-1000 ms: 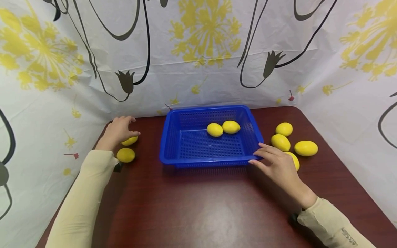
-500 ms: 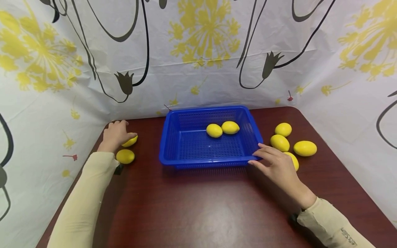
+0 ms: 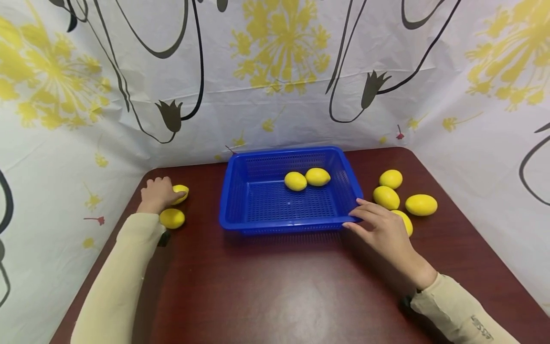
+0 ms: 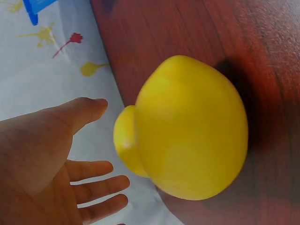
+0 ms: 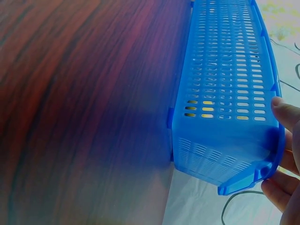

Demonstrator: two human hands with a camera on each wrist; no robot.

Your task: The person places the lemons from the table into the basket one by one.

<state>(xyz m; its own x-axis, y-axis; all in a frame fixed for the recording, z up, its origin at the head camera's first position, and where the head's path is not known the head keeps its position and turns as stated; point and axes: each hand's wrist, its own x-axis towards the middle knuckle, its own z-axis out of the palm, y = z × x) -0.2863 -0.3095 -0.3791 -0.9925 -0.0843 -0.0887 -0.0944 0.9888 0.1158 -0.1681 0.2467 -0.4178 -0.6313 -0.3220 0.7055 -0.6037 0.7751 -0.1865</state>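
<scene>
My left hand (image 3: 156, 195) reaches to the far lemon (image 3: 180, 193) at the table's left side, thumb beside it. In the left wrist view the thumb and fingers (image 4: 101, 190) are spread around a gap, with that lemon (image 4: 125, 140) just past their tips. A nearer lemon (image 3: 172, 218) lies by the wrist and looms large in the left wrist view. My right hand (image 3: 382, 231) holds the near right corner of the blue plastic basket (image 3: 292, 223), thumb and fingers at its rim. Inside the basket two lemons (image 3: 295, 181) lie side by side.
Several lemons (image 3: 421, 205) lie right of the basket, one partly hidden behind my right hand. The brown table (image 3: 258, 286) meets a patterned white cloth (image 3: 283, 119) at the back and both sides.
My left hand has come down and slightly toward me, lowering beside the far lemon. The right hand stays on the basket corner, and the basket has not moved.
</scene>
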